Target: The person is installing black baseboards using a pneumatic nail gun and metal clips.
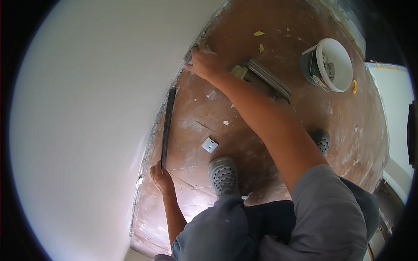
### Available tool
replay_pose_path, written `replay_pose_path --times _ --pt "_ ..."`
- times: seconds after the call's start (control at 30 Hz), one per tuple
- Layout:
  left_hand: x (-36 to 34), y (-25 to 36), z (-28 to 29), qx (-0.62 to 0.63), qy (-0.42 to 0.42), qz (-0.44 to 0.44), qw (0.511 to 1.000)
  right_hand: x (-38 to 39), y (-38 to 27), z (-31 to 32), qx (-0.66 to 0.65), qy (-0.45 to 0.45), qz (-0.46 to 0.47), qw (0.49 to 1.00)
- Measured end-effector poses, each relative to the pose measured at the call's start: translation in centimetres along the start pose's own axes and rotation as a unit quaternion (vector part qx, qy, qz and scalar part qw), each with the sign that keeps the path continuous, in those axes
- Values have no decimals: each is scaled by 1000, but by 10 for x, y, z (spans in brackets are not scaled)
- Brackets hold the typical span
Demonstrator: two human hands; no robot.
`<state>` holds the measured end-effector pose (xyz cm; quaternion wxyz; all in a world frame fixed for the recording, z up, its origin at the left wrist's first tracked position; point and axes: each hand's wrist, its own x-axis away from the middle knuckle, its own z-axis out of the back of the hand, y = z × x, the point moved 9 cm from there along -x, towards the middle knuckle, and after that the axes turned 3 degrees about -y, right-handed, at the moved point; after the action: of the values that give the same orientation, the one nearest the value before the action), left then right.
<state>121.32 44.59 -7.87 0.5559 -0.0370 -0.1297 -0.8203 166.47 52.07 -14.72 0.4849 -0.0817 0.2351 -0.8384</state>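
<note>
You're in room apparently under renovation: smeared brown floor (348, 148), scattered yellow scraps (259, 33), plastic bucket (344, 61), pale wall (96, 108) with ragged lower edge (152, 141) to your left, dark strip (168, 126) alongside.

A white-lined bucket (310, 67) stands on the brown floor (270, 15), a yellow piece (355, 87) just beside it.

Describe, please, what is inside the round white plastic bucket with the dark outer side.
In the white plastic bucket, grey material shows low down; its kind is unclear. The bucket's near side covers part of the bottom, so anything lying there cannot be seen.
</note>
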Motion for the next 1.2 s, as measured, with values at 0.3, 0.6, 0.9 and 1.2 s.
replay_pose_path --times 0.3,0.6,0.9,1.2 --pt "9 -19 -10 62 -35 44 997 37 42 100 73 -209 213 951" --pt "-41 35 -10 39 -6 19 999 148 176 324 210 -282 152 924" --pt "-69 75 -22 45 -54 35 997 193 323 311 105 -246 -108 958" --pt "0 116 22 1 -170 66 983 173 347 271 212 -446 -81 866"
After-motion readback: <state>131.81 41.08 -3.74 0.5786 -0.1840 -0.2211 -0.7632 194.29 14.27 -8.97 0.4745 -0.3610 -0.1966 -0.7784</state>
